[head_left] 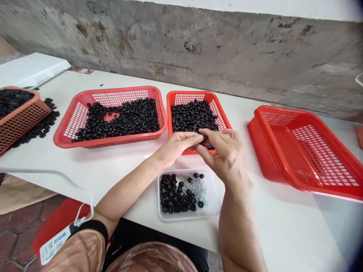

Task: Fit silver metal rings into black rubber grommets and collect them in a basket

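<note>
My left hand point(179, 146) and my right hand point(228, 153) meet over the front of a smaller red basket point(220, 110). Between their pinched fingertips is a small black ring-like piece point(203, 140), mostly covered by the fingers. Many round black pieces point(188, 117) with holes fill that basket. Just below my hands, a shallow clear plastic tray point(214, 185) holds more black pieces point(172, 194) on its left and tiny clear, shiny beads point(200, 187) on its right.
A wider red basket point(70, 109) of black pieces stands on the left. Beyond it, an orange basket point(24, 122) stands beside loose black pieces point(42, 128). Stacked red baskets point(283, 158) are at the right. A grey wall point(181, 45) runs behind the white table point(127, 158).
</note>
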`<state>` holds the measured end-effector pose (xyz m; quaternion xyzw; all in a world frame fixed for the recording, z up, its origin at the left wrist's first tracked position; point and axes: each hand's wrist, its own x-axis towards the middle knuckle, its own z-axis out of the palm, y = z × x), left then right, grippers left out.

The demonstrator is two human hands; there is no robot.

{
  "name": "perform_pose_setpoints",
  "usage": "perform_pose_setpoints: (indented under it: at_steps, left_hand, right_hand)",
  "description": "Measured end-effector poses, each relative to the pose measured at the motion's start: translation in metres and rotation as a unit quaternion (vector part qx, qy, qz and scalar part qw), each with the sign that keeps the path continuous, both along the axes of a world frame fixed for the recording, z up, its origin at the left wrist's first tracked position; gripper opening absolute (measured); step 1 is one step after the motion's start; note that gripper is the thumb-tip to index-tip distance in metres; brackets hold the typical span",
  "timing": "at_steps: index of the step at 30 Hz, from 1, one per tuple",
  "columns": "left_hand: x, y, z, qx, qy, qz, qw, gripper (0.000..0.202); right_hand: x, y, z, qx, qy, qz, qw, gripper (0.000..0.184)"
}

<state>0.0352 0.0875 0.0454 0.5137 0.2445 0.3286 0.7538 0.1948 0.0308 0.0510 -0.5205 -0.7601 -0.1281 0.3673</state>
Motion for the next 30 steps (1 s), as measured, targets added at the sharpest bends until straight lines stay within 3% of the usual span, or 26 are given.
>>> perform_pose_setpoints:
  at_steps: [4,10,22,26,30]
  left_hand:
    - [-0.0018,-0.0015,0.0021,0.011,-0.01,-0.005,1.0,0.037]
    - [-0.0021,-0.004,0.0078,0.027,-0.005,0.003,1.0,0.039]
    - [-0.001,-0.0075,0.0068,0.055,0.003,0.016,0.998,0.037]
    - [0.0007,-0.0068,0.0028,0.021,-0.005,0.007,1.0,0.042]
    - [0.0007,-0.0027,-0.0012,-0.067,-0.023,-0.029,0.997,0.045]
  right_hand:
    - [0.0023,-0.0024,0.002,0.018,0.002,0.027,0.999,0.017]
    - [0.0023,-0.0024,0.0018,-0.006,-0.017,0.015,1.0,0.018]
    - [0.0066,-0.001,-0.0023,-0.018,0.003,0.032,0.999,0.018]
    - [0.0068,0.001,-0.0012,0.009,0.027,0.039,0.999,0.016]
    - [0.0046,0.0006,0.0034,0.006,0.037,0.035,0.999,0.017]
